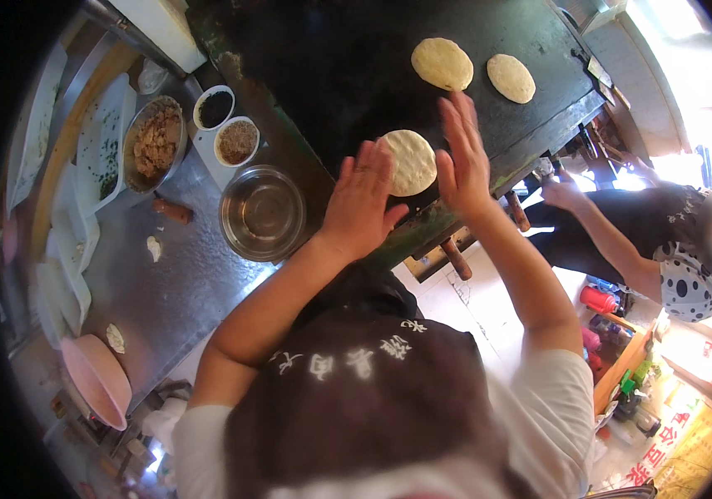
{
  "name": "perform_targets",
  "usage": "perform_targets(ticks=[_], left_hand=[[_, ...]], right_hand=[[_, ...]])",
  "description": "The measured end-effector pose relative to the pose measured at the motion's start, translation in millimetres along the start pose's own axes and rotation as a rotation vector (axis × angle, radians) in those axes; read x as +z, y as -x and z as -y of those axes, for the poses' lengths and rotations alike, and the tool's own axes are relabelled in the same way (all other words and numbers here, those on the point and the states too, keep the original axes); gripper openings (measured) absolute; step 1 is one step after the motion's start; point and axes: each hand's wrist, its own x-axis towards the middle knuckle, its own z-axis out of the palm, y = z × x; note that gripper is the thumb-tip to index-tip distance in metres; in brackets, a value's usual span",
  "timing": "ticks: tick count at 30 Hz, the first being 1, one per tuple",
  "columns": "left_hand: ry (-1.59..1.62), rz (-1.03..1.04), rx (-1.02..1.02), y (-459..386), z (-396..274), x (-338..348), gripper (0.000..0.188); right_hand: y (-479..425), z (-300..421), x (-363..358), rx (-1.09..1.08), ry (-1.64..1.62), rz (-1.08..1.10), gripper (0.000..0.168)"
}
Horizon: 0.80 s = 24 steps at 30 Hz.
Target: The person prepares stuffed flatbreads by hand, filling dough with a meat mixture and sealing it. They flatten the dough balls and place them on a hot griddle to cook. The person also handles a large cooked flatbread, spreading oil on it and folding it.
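Note:
A round, flat piece of dough [410,163] lies between my two hands, near the front edge of a dark griddle [343,75]. My left hand [362,199], palm down with its fingers extended, is at the dough's left edge; whether the fingertips press on it is hard to tell. On the other side, my right hand [465,156] is held on edge with its fingers pointing away from me, just off the dough's right side. Farther back on the griddle lie an oval flatbread [443,64] and a smaller one [511,78] to its right.
At left, a metal worktop [187,274] holds a steel bowl [262,213], a bowl of brownish filling [155,145], small tubs of black seeds [214,108] and seasoning [237,142], and a pink basin [99,380]. Wooden handles [456,259] jut from the griddle's front. A co-worker [630,231] stands at right.

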Motion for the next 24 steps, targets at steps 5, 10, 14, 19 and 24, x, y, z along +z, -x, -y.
perform_targets(ticks=[5,10,14,19,24], left_hand=[[0.044,0.049,0.083,-16,31,-7,0.067],[0.187,-0.173,-0.116,4,34,-16,0.057],[0.205,-0.108,-0.147,29,25,-17,0.056],[0.226,-0.117,-0.144,35,18,-21,0.056],[0.216,-0.152,-0.175,36,20,-20,0.058]], right_hand=[[45,-4,3,-0.004,0.269,0.595,0.069],[36,7,20,-0.017,0.180,0.280,0.058],[14,3,21,0.084,0.104,0.065,0.061],[15,-23,25,0.022,0.096,0.386,0.067],[-17,-9,45,-0.169,0.109,0.556,0.060]])
